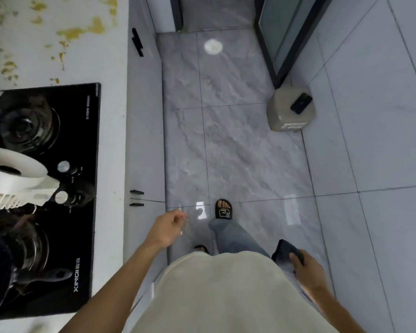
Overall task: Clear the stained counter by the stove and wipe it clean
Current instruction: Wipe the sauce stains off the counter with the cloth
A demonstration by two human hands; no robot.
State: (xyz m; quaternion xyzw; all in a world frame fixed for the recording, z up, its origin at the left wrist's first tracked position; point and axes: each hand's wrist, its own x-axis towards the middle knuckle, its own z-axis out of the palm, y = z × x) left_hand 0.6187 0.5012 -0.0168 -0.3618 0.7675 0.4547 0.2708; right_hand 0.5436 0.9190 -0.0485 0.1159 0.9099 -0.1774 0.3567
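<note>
One black glass stove (87,179) is set into the white counter (111,140); it carries two burners, two silver knobs along its near edge and, partly over it, one roll of white paper (12,171) on a white rack; one dark pan handle (46,276) lies across the burner closer to the person. Beyond the stove's far end the counter bears many yellow-brown stains (77,32), scattered from its front edge back out of frame. To the right of the stove, past the counter edge and pale cabinet fronts with three black handles, runs a grey marbled tile floor (238,145); across that aisle from the stove stands one beige stool (291,111) against the tiled wall, one black phone (301,103) lying on its seat. The aisle between cabinets and stool is open floor. The left hand (168,227) hangs just off the counter edge beside the stove, fingers loosely curled; whether they pinch something thin and clear I cannot tell. The right hand (308,267), well apart from the stove, grips one dark cloth (283,253).
</note>
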